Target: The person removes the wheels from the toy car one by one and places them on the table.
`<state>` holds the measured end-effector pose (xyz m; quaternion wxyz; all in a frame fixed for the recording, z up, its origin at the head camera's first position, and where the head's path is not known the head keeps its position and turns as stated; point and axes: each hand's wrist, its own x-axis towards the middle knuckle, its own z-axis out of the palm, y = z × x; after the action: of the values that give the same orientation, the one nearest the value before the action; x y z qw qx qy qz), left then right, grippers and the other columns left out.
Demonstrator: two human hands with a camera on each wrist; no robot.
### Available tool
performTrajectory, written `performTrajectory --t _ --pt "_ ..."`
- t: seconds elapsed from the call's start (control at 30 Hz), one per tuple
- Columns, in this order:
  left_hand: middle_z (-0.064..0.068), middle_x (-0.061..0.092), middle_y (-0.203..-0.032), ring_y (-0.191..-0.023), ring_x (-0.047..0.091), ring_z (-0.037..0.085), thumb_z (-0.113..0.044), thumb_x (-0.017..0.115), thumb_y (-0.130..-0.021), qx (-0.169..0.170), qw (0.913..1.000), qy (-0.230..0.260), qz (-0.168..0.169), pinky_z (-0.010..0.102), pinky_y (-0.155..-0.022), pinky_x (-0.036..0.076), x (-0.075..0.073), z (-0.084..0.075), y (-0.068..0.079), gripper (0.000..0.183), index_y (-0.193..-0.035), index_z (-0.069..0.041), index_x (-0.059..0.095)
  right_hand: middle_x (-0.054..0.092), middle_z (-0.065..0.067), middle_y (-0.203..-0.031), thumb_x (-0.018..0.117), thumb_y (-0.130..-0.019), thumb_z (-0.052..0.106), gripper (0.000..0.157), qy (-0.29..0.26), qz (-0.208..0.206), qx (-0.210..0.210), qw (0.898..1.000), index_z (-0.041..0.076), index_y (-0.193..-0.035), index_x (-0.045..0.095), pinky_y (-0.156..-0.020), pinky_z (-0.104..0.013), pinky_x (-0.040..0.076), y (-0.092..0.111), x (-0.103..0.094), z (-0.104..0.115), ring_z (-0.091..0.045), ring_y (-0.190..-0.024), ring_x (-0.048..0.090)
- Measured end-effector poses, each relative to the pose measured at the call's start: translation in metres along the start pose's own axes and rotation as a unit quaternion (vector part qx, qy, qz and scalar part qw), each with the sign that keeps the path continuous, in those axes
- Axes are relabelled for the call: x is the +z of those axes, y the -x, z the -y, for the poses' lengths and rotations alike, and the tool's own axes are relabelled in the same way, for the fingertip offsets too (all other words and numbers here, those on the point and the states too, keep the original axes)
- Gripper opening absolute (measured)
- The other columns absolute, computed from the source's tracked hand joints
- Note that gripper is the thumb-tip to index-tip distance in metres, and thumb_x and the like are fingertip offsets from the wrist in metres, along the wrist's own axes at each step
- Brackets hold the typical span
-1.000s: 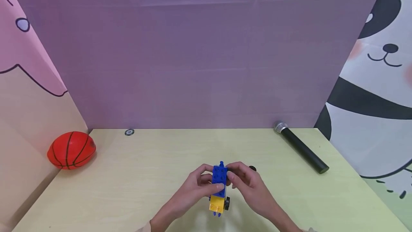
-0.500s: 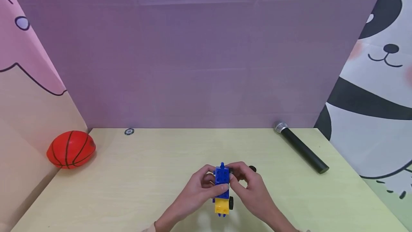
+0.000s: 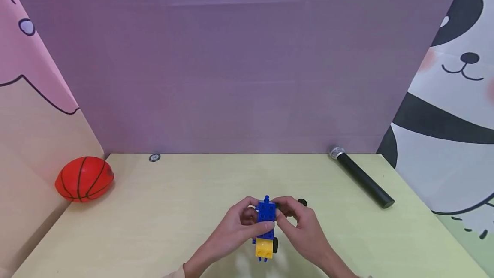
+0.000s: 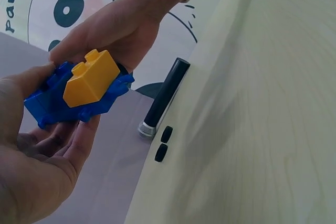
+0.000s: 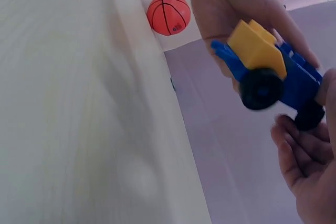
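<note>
A toy car (image 3: 266,211) of blue building blocks with a yellow block (image 3: 264,248) at its near end is held above the table. My left hand (image 3: 235,231) grips it, thumb across the blue top. On its right side, my right hand (image 3: 299,222) pinches a black toy wheel (image 5: 310,115) at the far end, against the car's side. Another black wheel (image 5: 261,88) sits beside the yellow block on that same side. Bare blue axle stubs (image 4: 84,116) show on the car's left side.
Two loose black wheels (image 4: 164,144) stand on the table (image 3: 173,218), partly hidden behind my right hand in the head view. A microphone (image 3: 362,179) lies at the right, a red ball (image 3: 85,179) at the left, and a small round disc (image 3: 155,157) at the back edge.
The toy car and my left hand have shifted slightly to the right, and the car has straightened a little. My right hand's fingers stay at the car's far right side.
</note>
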<state>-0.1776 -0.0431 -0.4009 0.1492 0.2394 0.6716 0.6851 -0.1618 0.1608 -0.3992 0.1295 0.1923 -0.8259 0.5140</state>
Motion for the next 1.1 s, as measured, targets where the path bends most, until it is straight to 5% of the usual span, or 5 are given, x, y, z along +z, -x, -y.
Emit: performTrajectory --t 0.23,0.47,0.6,0.77,1.1 --pt "0.009 0.072 -0.094 -0.085 0.074 0.025 -0.026 0.073 -0.098 -0.018 0.9993 0.021 -0.023 0.037 -0.076 0.061 0.004 0.000 -0.001 0.039 -0.124 -0.002 0.058 0.069 0.017 -0.088 0.067 -0.095 -0.001 0.019 0.035 -0.043 -0.016 0.998 0.009 -0.111 0.070 -0.080 -0.029 0.056 0.000 0.004 0.000 -0.008 -0.078 0.064" --pt "0.012 0.073 -0.101 -0.093 0.073 0.026 -0.027 0.072 -0.099 -0.026 0.9984 0.045 -0.022 0.039 -0.079 0.061 0.004 0.003 0.002 0.038 -0.124 -0.002 0.058 0.073 0.006 -0.104 0.062 -0.097 -0.006 0.025 0.071 -0.025 -0.131 0.988 0.005 -0.120 0.066 -0.077 -0.029 0.057 0.001 0.006 -0.013 -0.007 -0.084 0.065" --pt "0.012 0.073 -0.110 -0.095 0.073 0.027 -0.024 0.070 -0.100 -0.017 0.9985 0.051 -0.009 0.038 -0.082 0.060 0.004 0.002 0.003 0.039 -0.128 -0.002 0.054 0.071 0.001 -0.101 0.048 -0.109 0.006 0.023 -0.010 -0.010 -0.047 0.999 0.005 -0.124 0.066 -0.078 -0.029 0.055 0.002 0.005 -0.009 -0.014 -0.085 0.064" --pt "0.013 0.073 -0.111 -0.093 0.074 0.026 -0.024 0.070 -0.100 -0.002 0.9988 0.048 0.003 0.037 -0.085 0.060 0.006 0.000 0.001 0.042 -0.131 -0.002 0.052 0.062 -0.006 -0.088 0.042 -0.114 0.019 0.027 -0.109 0.002 0.077 0.991 0.002 -0.118 0.062 -0.073 -0.027 0.052 0.001 0.006 -0.003 -0.021 -0.077 0.060" --pt "0.010 0.073 -0.102 -0.088 0.074 0.028 -0.027 0.072 -0.099 -0.007 0.9990 0.028 -0.034 0.034 -0.078 0.060 0.013 0.005 -0.001 0.042 -0.126 -0.001 0.055 0.073 0.002 -0.108 0.056 -0.106 0.005 0.019 -0.006 -0.041 0.055 0.998 0.009 -0.120 0.068 -0.088 -0.030 0.056 0.004 0.011 -0.001 -0.013 -0.092 0.069"
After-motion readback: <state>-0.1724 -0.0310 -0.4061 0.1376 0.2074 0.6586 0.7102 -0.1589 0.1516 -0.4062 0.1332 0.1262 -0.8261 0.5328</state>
